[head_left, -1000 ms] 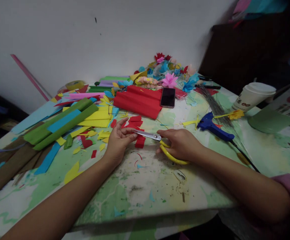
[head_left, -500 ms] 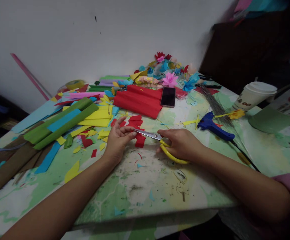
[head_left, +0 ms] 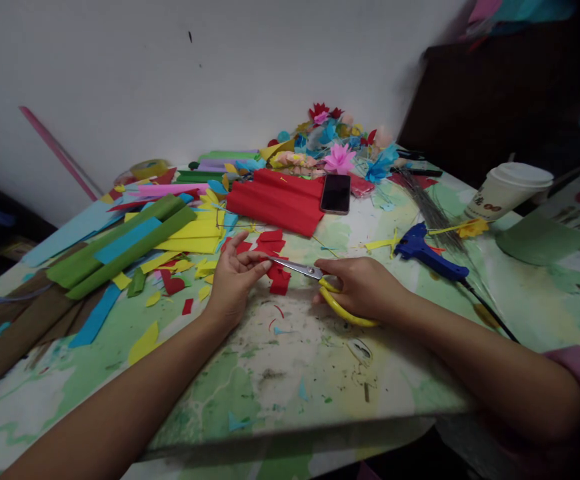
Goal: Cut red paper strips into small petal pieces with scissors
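My right hand (head_left: 363, 288) is closed around the yellow handles of a pair of scissors (head_left: 337, 308). Their metal blades point left across the table, towards my left hand. My left hand (head_left: 233, 277) rests on the table with palm turned up and fingers loosely apart, holding nothing. Its fingertips lie by the blade tips and a small stack of red paper pieces (head_left: 279, 279). More red cut pieces (head_left: 270, 240) lie just beyond the hands.
A folded red crepe sheet (head_left: 280, 200) and a dark phone (head_left: 336, 194) lie farther back, before a heap of paper flowers (head_left: 339, 159). Green, yellow and blue paper strips (head_left: 130, 243) fill the left. A blue glue gun (head_left: 427, 255) and a lidded paper cup (head_left: 507, 192) stand right.
My left hand has let go its pinch at the blade tips and opened its fingers. The right hand and scissors have stayed almost still.
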Available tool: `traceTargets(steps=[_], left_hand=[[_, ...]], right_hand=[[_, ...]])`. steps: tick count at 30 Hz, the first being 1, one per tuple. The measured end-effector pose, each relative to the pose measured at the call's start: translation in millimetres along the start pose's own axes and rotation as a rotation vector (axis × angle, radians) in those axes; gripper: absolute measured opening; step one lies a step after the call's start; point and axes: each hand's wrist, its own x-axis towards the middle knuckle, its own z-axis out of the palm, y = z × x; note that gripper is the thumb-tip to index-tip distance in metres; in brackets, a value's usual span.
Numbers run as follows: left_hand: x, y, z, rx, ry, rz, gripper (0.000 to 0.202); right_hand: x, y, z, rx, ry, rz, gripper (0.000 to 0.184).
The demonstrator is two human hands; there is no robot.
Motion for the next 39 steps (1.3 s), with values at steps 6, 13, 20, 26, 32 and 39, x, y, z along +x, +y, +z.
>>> traceTargets(steps=[6,13,20,26,32,39], left_hand=[[1.0,-1.2,-1.6,0.056,-0.011,0.017,0.070],[5.2,6.9,-4.4,0.220,0.015,0.044,0.068],[37.7,12.2,-38.6,0.608,0.074,0.166,0.060],[37.6,16.9,-45.2,1.111,0.051,0.441,0.026],[-7.6,25.3,-8.2,1.429,-0.366,0.486,0.021],[-20.0,19.4,3.0,1.473,-0.613,0.386,0.023]], right_hand=[[0.2,1.2,1.8,-0.016,0.038,0.066,0.050],[3.8,5.5,2.7,-0.140,0.027,0.252,0.044],[7.5,14.3,4.1,-0.148,0.069,0.283,0.040],[9.0,17.5,3.9,-0.100,0.081,0.248,0.040],[9.3,19.3,5.0,-0.100,0.080,0.226,0.033],[9.9,18.5,8.1,-0.105,0.099,0.209,0.034]])
